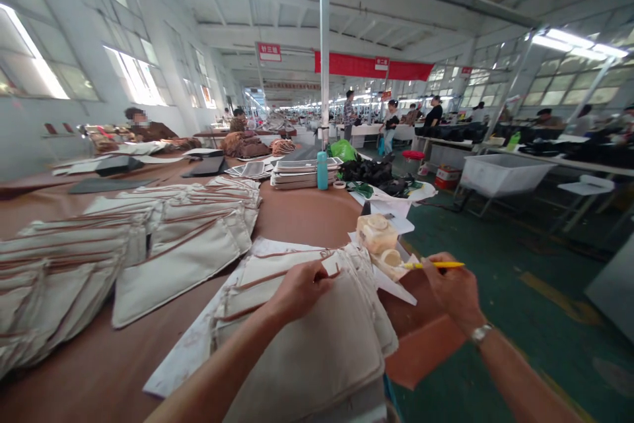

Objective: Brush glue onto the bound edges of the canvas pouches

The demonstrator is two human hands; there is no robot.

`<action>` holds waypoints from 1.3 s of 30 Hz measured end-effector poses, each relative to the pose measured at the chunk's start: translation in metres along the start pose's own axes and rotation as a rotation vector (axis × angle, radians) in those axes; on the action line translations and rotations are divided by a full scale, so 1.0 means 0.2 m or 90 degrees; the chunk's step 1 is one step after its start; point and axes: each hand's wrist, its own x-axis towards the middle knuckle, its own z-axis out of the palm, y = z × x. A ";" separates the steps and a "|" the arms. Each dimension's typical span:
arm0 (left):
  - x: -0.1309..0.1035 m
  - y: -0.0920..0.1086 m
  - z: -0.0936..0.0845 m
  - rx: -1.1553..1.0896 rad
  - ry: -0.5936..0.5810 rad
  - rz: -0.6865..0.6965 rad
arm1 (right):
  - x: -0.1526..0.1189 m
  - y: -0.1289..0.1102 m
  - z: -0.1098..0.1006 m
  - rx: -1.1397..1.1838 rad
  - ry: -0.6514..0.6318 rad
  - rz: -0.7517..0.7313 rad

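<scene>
My left hand [303, 290] is closed over a stack of cream fabric panels [317, 337], its fingers pinching the brown trim [338, 269] at the top panel's edge. Several more trimmed panels lie fanned under and behind it. In my right hand [452, 291], off to the right of the stack, is a thin yellow-handled brush [443, 264], held almost level. Its pale tip points left, at the mouth of a small cream cup [390, 258]; whether it touches is unclear. Directly behind the cup stands a stained, yellowish plastic container [377, 233].
Rows of overlapping cream panels [193, 238] cover the brown table [302, 212] at left. A turquoise bottle [322, 170], stacked flat panels [294, 173] and black fabric [376, 175] stand farther back. Right of the table edge are green floor and a white bin [505, 173]. Several people work beyond.
</scene>
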 end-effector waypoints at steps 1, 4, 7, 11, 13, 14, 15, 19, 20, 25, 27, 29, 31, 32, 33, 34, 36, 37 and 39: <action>-0.03 0.01 0.00 -0.013 -0.002 0.001 | -0.02 -0.04 -0.04 0.024 0.019 0.009; -0.13 0.04 0.02 -0.079 0.006 0.019 | -0.09 -0.17 -0.14 0.098 0.043 0.024; -0.25 0.05 0.03 -0.112 0.069 0.076 | -0.18 -0.31 -0.22 0.221 0.042 0.033; -0.42 0.01 0.10 -0.051 0.147 0.114 | -0.28 -0.46 -0.31 0.483 0.050 0.093; -0.50 -0.01 0.14 -0.035 0.168 0.092 | -0.33 -0.51 -0.35 0.537 0.053 0.116; -0.53 -0.02 0.16 -0.028 0.175 0.083 | -0.36 -0.53 -0.37 0.549 0.056 0.125; -0.56 -0.03 0.18 -0.019 0.183 0.079 | -0.38 -0.54 -0.38 0.558 0.057 0.135; -0.66 -0.04 0.21 0.078 0.255 0.167 | -0.47 -0.58 -0.44 0.574 0.072 0.176; -0.68 -0.04 0.21 0.121 0.297 0.219 | -0.48 -0.59 -0.46 0.581 0.080 0.184; -0.80 -0.02 0.22 0.234 0.475 0.363 | -0.51 -0.66 -0.57 0.573 0.169 0.210; -0.82 0.00 0.22 0.191 0.471 0.304 | -0.51 -0.68 -0.60 0.560 0.187 0.215; -0.83 0.02 0.20 0.130 0.422 0.248 | -0.52 -0.70 -0.62 0.563 0.186 0.214; -0.83 0.04 0.16 0.080 0.339 0.219 | -0.53 -0.71 -0.63 0.571 0.182 0.214; -0.83 0.04 0.14 0.066 0.293 0.209 | -0.54 -0.72 -0.63 0.576 0.180 0.214; -0.83 0.04 0.12 0.061 0.248 0.201 | -0.55 -0.73 -0.63 0.581 0.175 0.214; -0.83 0.04 0.10 0.061 0.208 0.196 | -0.56 -0.74 -0.62 0.586 0.167 0.214; -0.85 0.04 0.07 0.078 0.167 0.200 | -0.58 -0.75 -0.61 0.598 0.135 0.200; -0.86 0.05 0.06 0.096 0.174 0.216 | -0.59 -0.76 -0.60 0.606 0.117 0.190; -0.89 0.06 0.05 0.152 0.217 0.285 | -0.60 -0.78 -0.58 0.617 0.093 0.172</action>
